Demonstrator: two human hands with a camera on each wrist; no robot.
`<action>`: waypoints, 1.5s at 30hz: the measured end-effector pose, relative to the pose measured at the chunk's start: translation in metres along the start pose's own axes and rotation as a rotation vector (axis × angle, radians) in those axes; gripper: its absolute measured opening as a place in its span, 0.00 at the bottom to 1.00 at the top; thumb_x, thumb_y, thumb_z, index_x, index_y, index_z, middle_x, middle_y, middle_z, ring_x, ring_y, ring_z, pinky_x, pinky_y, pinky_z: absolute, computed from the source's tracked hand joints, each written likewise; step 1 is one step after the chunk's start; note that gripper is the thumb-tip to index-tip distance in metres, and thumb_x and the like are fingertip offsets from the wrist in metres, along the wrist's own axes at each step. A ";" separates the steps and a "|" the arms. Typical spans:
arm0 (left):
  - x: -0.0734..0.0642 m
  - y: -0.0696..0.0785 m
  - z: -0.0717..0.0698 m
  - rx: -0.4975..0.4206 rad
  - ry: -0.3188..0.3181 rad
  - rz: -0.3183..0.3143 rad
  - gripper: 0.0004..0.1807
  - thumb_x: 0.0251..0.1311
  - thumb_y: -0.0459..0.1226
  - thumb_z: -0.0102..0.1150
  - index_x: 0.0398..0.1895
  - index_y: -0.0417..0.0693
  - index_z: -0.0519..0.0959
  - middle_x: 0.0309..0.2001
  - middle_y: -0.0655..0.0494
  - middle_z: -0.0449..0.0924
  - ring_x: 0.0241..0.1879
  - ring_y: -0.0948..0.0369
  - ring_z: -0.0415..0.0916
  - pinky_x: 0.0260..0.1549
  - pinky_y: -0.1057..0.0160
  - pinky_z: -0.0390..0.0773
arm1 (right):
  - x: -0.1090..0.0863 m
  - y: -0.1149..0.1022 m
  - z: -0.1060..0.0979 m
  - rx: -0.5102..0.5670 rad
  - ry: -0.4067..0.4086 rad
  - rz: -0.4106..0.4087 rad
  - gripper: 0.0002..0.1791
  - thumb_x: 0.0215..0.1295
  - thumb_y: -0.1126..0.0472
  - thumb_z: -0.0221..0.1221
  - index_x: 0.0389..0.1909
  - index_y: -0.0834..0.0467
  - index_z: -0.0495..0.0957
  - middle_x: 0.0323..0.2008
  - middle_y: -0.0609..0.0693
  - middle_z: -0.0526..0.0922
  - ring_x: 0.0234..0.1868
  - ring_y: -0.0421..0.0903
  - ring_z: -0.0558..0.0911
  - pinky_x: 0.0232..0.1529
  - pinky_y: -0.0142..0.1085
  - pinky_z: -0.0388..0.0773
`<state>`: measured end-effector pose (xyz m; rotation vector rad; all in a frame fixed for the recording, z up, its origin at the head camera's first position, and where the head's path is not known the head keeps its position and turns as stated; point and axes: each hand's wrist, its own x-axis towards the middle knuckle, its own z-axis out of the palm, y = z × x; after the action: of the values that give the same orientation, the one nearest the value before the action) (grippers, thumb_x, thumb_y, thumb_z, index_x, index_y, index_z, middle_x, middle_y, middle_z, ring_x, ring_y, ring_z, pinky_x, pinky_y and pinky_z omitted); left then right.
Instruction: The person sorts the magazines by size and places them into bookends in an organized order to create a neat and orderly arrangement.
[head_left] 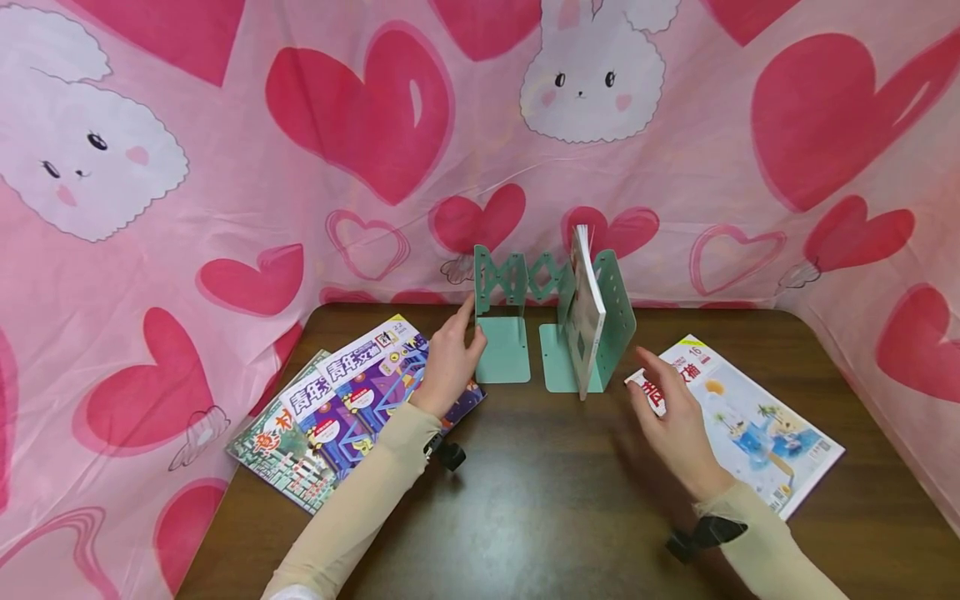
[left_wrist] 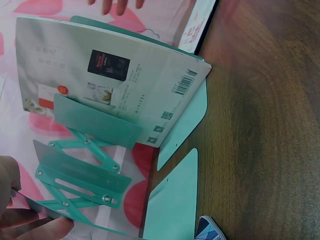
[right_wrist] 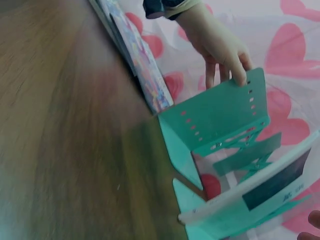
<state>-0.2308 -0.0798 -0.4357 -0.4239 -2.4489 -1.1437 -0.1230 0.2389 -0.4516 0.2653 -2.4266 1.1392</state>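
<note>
A green expandable metal bookend (head_left: 504, 354) with crisscross arms stands at the back of the table. One magazine (head_left: 587, 321) stands upright in its right section, its back cover (left_wrist: 150, 75) facing left in the left wrist view. My left hand (head_left: 447, 362) pinches the bookend's left end panel (right_wrist: 220, 107) near its top edge, thumb on one side and fingers on the other in the right wrist view. Just right of the bookend, my right hand (head_left: 678, 425) holds nothing, its fingers loosely bent, in front of a magazine with an ice-pop cover (head_left: 757, 433) lying flat.
Overlapping magazines with purple covers (head_left: 360, 396) lie at the left, over one with a green cover (head_left: 277, 450). The dark wooden table (head_left: 517, 517) is backed by a pink cloth with hearts and rabbits (head_left: 405, 108). Each wrist wears a black strap.
</note>
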 end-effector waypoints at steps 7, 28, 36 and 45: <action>0.001 0.002 -0.001 0.004 -0.001 -0.002 0.31 0.72 0.35 0.57 0.78 0.44 0.67 0.57 0.39 0.84 0.53 0.45 0.84 0.57 0.47 0.81 | -0.007 0.017 -0.011 -0.080 -0.004 0.009 0.31 0.72 0.64 0.62 0.75 0.58 0.68 0.67 0.63 0.74 0.66 0.66 0.74 0.68 0.19 0.59; -0.001 0.000 0.000 0.008 0.009 0.007 0.32 0.72 0.34 0.57 0.78 0.43 0.67 0.55 0.40 0.84 0.51 0.45 0.85 0.53 0.46 0.83 | -0.026 0.075 -0.029 -0.349 -0.191 0.074 0.39 0.68 0.51 0.67 0.71 0.70 0.66 0.68 0.80 0.64 0.69 0.80 0.62 0.63 0.77 0.56; -0.001 0.000 0.000 0.006 0.001 -0.012 0.32 0.71 0.33 0.59 0.78 0.43 0.67 0.57 0.39 0.83 0.54 0.44 0.84 0.56 0.46 0.82 | -0.032 0.091 -0.038 -0.478 -0.355 0.289 0.57 0.67 0.31 0.60 0.80 0.65 0.51 0.73 0.81 0.50 0.71 0.88 0.46 0.57 0.88 0.36; -0.001 0.000 0.000 -0.001 0.006 -0.004 0.31 0.72 0.34 0.57 0.78 0.44 0.67 0.56 0.39 0.84 0.53 0.45 0.84 0.56 0.46 0.82 | -0.032 0.101 -0.042 -0.488 -0.489 0.460 0.68 0.63 0.20 0.51 0.83 0.63 0.33 0.73 0.86 0.33 0.70 0.89 0.29 0.53 0.87 0.19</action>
<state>-0.2303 -0.0799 -0.4364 -0.4150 -2.4449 -1.1464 -0.1167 0.3354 -0.5115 -0.2083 -3.2210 0.6462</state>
